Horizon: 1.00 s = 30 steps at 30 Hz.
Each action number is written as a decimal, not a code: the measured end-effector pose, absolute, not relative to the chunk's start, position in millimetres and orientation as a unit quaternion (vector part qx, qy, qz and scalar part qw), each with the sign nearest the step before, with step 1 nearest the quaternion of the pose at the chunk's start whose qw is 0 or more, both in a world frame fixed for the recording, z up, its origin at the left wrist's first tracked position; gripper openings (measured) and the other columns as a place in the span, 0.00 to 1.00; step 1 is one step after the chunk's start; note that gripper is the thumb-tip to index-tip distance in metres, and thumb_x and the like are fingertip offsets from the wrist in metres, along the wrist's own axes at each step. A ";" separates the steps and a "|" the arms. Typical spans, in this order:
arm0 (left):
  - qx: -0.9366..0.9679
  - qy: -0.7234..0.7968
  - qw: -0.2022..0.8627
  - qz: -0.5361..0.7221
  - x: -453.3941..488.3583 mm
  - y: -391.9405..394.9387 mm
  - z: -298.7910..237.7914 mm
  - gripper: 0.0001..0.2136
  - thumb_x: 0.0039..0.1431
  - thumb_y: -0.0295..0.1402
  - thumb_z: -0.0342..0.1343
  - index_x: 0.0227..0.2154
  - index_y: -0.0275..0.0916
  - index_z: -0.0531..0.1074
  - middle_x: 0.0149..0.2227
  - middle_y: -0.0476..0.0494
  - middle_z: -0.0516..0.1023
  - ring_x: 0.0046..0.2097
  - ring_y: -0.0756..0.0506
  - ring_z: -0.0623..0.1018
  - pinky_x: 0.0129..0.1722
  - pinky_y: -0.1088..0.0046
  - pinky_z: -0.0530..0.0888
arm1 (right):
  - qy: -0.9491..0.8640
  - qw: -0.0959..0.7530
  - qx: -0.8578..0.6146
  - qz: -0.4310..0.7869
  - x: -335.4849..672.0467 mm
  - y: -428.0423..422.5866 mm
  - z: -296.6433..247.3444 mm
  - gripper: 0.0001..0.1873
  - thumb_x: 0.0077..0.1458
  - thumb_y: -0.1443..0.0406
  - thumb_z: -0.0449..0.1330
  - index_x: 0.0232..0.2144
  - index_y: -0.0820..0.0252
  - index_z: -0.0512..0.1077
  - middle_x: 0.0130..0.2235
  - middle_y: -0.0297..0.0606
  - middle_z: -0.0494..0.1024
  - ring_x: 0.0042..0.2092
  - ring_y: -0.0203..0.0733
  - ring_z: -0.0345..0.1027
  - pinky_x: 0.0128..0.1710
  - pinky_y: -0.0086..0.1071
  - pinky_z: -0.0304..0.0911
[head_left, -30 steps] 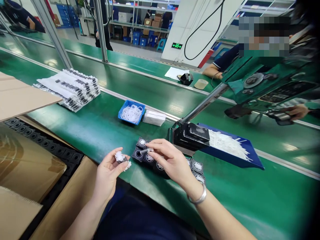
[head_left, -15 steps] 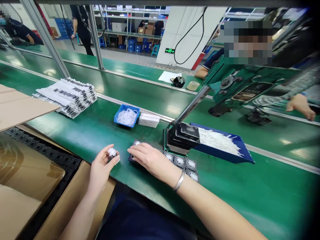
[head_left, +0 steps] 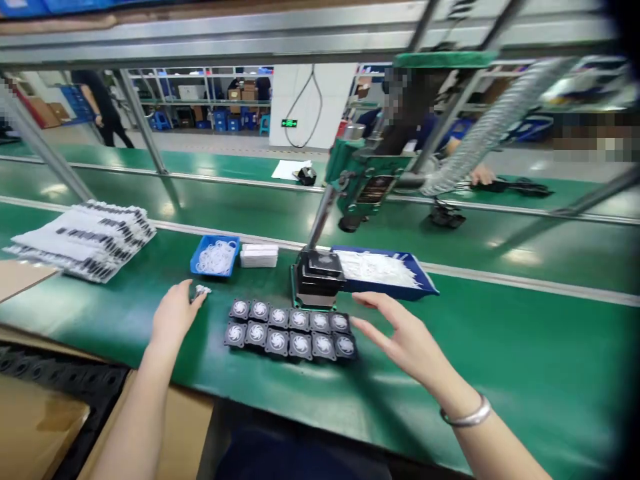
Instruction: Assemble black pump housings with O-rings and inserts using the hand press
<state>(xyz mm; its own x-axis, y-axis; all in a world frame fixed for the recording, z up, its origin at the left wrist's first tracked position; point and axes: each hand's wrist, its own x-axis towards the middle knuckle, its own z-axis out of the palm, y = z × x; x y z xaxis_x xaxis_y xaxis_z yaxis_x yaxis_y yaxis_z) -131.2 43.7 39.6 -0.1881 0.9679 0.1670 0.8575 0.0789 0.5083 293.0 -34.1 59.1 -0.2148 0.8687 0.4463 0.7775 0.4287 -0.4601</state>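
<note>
Two rows of small black square parts with white centres (head_left: 290,332) lie on the green belt (head_left: 500,373) in front of me. My left hand (head_left: 174,313) rests to their left, fingers closed on several small white parts (head_left: 202,291) at the fingertips. My right hand (head_left: 407,337) hovers to the right of the rows, fingers spread and holding nothing. Just behind the rows stands a black block fixture (head_left: 319,280) with a slanted metal lever.
A blue tray of white strips (head_left: 385,272) sits right of the fixture. A small blue bin of white rings (head_left: 216,255) and a white box (head_left: 259,255) lie behind. Stacked bagged parts (head_left: 83,239) are at left, cardboard boxes (head_left: 35,413) at lower left. A green machine (head_left: 367,183) and other people stand beyond.
The view tilted up and shifted right. My right hand lifted off the black parts and moved right, opening. The parts now sit in two tidy rows. My left hand lowered toward the belt.
</note>
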 end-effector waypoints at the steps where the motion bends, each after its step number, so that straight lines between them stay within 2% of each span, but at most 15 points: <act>1: 0.652 0.709 0.082 0.257 -126.7 41.6 43.7 0.24 0.59 0.45 0.56 0.53 0.34 0.70 0.50 0.29 0.75 0.54 0.30 0.73 0.55 0.49 0.68 | -0.779 0.316 -0.536 0.078 299.5 -39.2 53.8 0.24 0.64 0.52 0.57 0.57 0.56 0.65 0.54 0.47 0.73 0.54 0.51 0.69 0.54 0.50 0.69; 3: 0.738 0.624 0.056 0.251 -113.5 34.0 49.2 0.31 0.59 0.50 0.56 0.59 0.36 0.65 0.59 0.28 0.69 0.61 0.29 0.66 0.60 0.47 0.63 | -0.797 0.278 -0.527 0.097 301.5 -46.9 47.0 0.35 0.60 0.47 0.60 0.62 0.57 0.60 0.60 0.50 0.68 0.62 0.55 0.61 0.59 0.54 0.63; 5: 0.834 0.504 0.068 0.213 -94.7 24.5 49.8 0.38 0.55 0.53 0.60 0.64 0.42 0.58 0.66 0.33 0.61 0.67 0.30 0.59 0.64 0.47 0.59 | -0.820 0.250 -0.504 0.108 291.2 -48.9 43.7 0.46 0.53 0.42 0.63 0.65 0.59 0.56 0.64 0.52 0.63 0.67 0.59 0.51 0.63 0.57 0.56; 8: 0.894 0.418 0.090 0.135 -63.3 13.2 42.3 0.46 0.47 0.52 0.67 0.67 0.48 0.54 0.69 0.37 0.56 0.70 0.29 0.51 0.65 0.42 0.56 | -0.844 0.228 -0.473 0.116 266.7 -43.7 41.4 0.53 0.48 0.38 0.65 0.66 0.59 0.56 0.66 0.51 0.60 0.68 0.62 0.45 0.65 0.61 0.47; 10: 0.900 0.411 0.086 0.118 -46.5 9.8 35.8 0.45 0.45 0.49 0.69 0.65 0.48 0.57 0.68 0.38 0.59 0.69 0.29 0.54 0.64 0.43 0.59 | -0.850 0.220 -0.463 0.123 255.1 -39.3 39.7 0.50 0.49 0.40 0.65 0.65 0.57 0.58 0.66 0.49 0.62 0.67 0.63 0.48 0.64 0.62 0.44; 14: 0.902 0.401 0.072 0.144 -23.5 7.9 27.0 0.38 0.48 0.44 0.68 0.63 0.47 0.63 0.65 0.38 0.65 0.62 0.32 0.65 0.60 0.50 0.68 | -0.848 0.218 -0.466 0.125 261.1 -37.9 33.9 0.42 0.53 0.43 0.64 0.64 0.52 0.60 0.64 0.46 0.65 0.63 0.60 0.54 0.62 0.62 0.43; 19: 0.908 0.383 0.050 0.163 4.8 9.6 14.0 0.34 0.50 0.44 0.66 0.61 0.51 0.65 0.62 0.41 0.70 0.58 0.33 0.71 0.55 0.52 0.73 | -0.842 0.225 -0.476 0.117 294.9 -49.8 28.9 0.42 0.53 0.42 0.63 0.63 0.51 0.60 0.63 0.46 0.66 0.61 0.59 0.56 0.61 0.59 0.45; 21: 0.910 0.383 0.035 0.153 13.5 10.3 11.7 0.36 0.49 0.44 0.66 0.62 0.51 0.64 0.63 0.41 0.70 0.59 0.30 0.71 0.55 0.47 0.73 | -0.841 0.227 -0.477 0.117 305.8 -53.9 31.9 0.42 0.53 0.41 0.63 0.63 0.51 0.60 0.63 0.45 0.67 0.62 0.58 0.55 0.62 0.59 0.44; 23: 0.914 0.374 0.010 0.156 20.2 9.2 16.7 0.38 0.47 0.45 0.67 0.63 0.51 0.63 0.63 0.40 0.69 0.61 0.26 0.69 0.55 0.37 0.69 | -0.842 0.237 -0.471 0.113 317.8 -53.2 39.5 0.42 0.53 0.40 0.62 0.63 0.50 0.60 0.63 0.45 0.66 0.63 0.58 0.55 0.63 0.59 0.42; 25: 0.915 0.355 -0.008 0.191 29.7 6.3 31.4 0.37 0.49 0.45 0.66 0.63 0.50 0.62 0.64 0.39 0.68 0.63 0.25 0.67 0.58 0.34 0.64 | -0.829 0.262 -0.486 0.088 334.6 -43.4 50.6 0.38 0.56 0.43 0.62 0.62 0.52 0.62 0.64 0.46 0.65 0.64 0.55 0.55 0.64 0.55 0.45; 26: 0.914 0.342 -0.007 0.217 37.6 4.9 42.1 0.34 0.52 0.44 0.64 0.62 0.49 0.64 0.63 0.39 0.68 0.63 0.27 0.68 0.60 0.36 0.63 | -0.813 0.276 -0.508 0.068 345.2 -34.2 56.4 0.33 0.59 0.47 0.61 0.61 0.55 0.63 0.63 0.47 0.66 0.64 0.53 0.56 0.64 0.52 0.49; 28: 0.909 0.322 0.017 0.264 62.3 5.2 67.4 0.23 0.60 0.41 0.58 0.58 0.46 0.69 0.61 0.39 0.71 0.61 0.33 0.71 0.62 0.48 0.66 | -0.775 0.289 -0.561 0.030 369.4 -7.8 65.9 0.20 0.66 0.57 0.57 0.56 0.61 0.68 0.58 0.49 0.70 0.60 0.49 0.62 0.61 0.46 0.57; 30: 0.911 0.313 0.059 0.263 98.2 12.5 91.9 0.16 0.64 0.38 0.53 0.53 0.44 0.73 0.57 0.39 0.75 0.59 0.37 0.74 0.60 0.57 0.70 | -0.758 0.277 -0.590 0.013 393.3 24.6 70.3 0.12 0.67 0.68 0.52 0.49 0.65 0.72 0.51 0.49 0.74 0.55 0.46 0.67 0.57 0.42 0.62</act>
